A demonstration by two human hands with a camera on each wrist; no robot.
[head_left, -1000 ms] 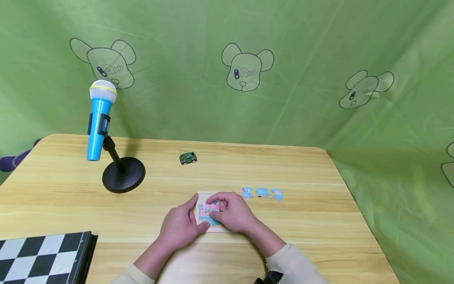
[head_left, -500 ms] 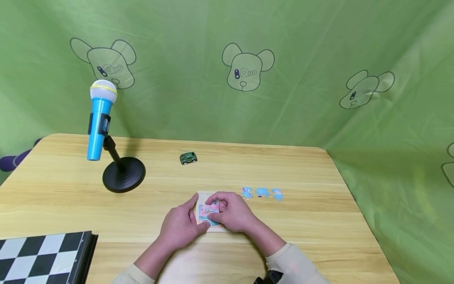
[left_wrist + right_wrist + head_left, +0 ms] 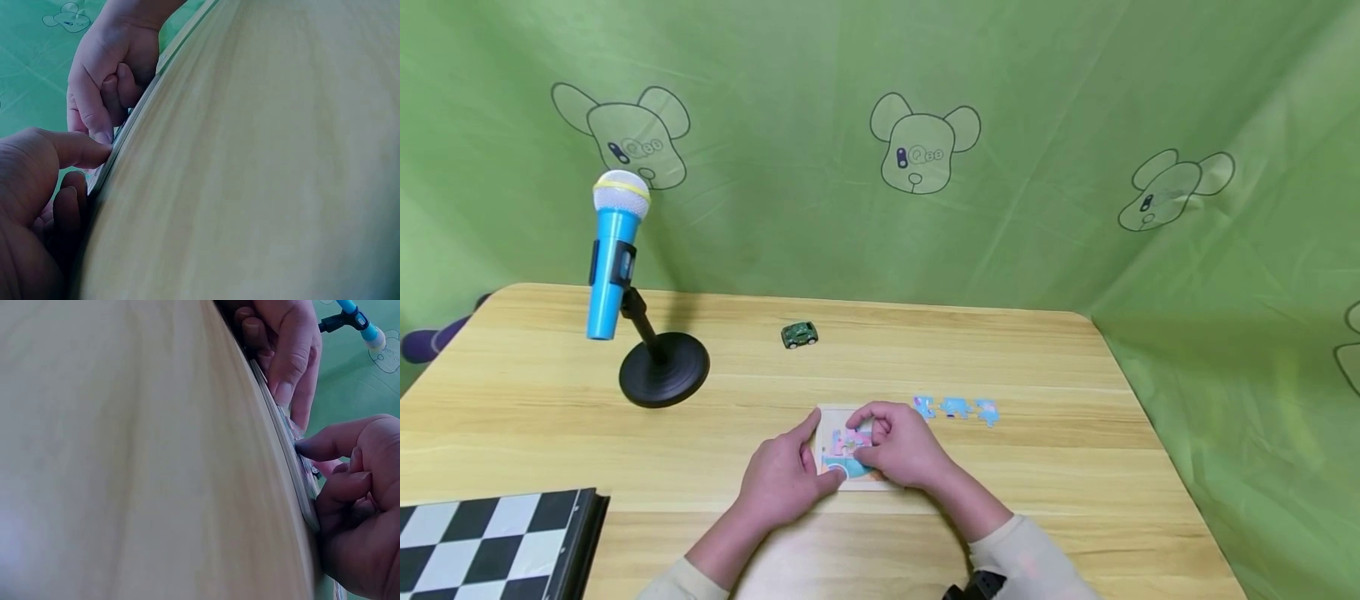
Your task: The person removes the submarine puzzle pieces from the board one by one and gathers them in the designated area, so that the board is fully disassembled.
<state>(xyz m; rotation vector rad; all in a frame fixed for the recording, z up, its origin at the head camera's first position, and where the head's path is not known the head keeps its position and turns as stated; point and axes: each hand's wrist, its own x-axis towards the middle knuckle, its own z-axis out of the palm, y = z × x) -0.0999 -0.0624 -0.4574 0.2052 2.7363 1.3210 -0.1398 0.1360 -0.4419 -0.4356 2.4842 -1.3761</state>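
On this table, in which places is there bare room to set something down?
The table is bare right of the loose puzzle pieces, and between the microphone stand and checkered board. Crowded: the puzzle tray, between the left hand and right hand.

Head view: above and behind left hand (image 3: pixel 782 479) and right hand (image 3: pixel 906 448), facing forward and down, farthest. Wrist views: close, low along table (image 3: pixel 1045 483), each facing own hand; both hands shared.

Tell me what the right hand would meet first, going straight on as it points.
Probably the left hand, at the left edge of the puzzle board; the right hand points leftward across it in the head view. Depth is unclear; it might catch the board first.
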